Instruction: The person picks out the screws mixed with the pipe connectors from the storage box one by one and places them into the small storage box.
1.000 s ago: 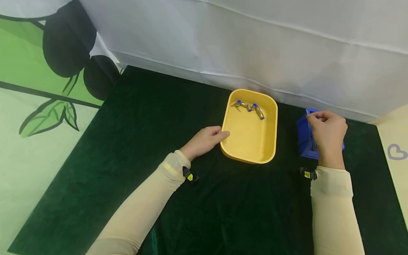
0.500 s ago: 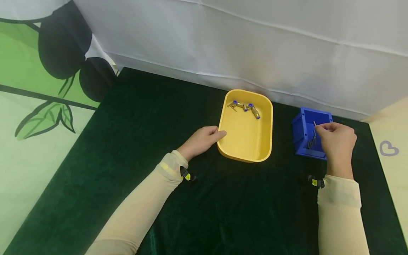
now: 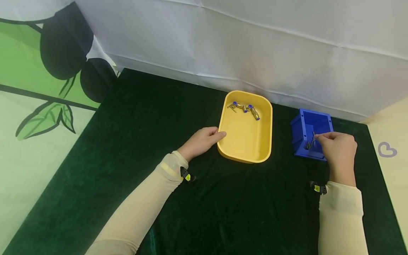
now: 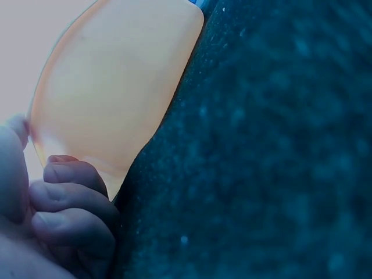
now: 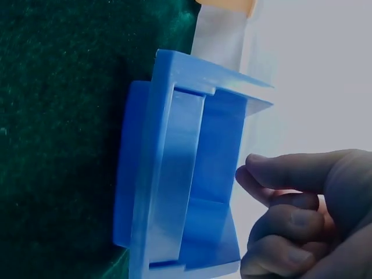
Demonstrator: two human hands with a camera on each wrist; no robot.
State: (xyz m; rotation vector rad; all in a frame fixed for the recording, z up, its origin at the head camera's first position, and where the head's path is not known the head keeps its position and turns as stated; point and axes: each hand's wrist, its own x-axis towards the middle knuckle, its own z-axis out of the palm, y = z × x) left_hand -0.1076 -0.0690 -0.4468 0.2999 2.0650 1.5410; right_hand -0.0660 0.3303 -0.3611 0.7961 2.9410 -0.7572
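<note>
A yellow tray (image 3: 244,140) lies on the dark green cloth, with two brass fittings with blue ends (image 3: 245,107) at its far end. My left hand (image 3: 219,136) holds the tray's near-left rim, thumb on top and fingers curled against the outer wall (image 4: 70,200); that wall (image 4: 110,87) fills the left wrist view. To the right stands a small blue bin (image 3: 310,122) holding several thin metal pins (image 3: 308,144). My right hand (image 3: 319,137) hovers at the bin's near right corner and pinches one thin metal pin (image 3: 313,134). In the right wrist view its curled fingers (image 5: 290,215) sit beside the bin (image 5: 174,174).
The green cloth (image 3: 159,117) covers the table up to a white fabric backdrop (image 3: 255,46). A green leaf-patterned surface (image 3: 38,106) borders the left side, and a cream surface with a heart mark (image 3: 387,150) lies at the right.
My right hand drew back from over the blue bin toward its near right corner, uncovering the bin's inside. The left hand stayed on the tray rim.
</note>
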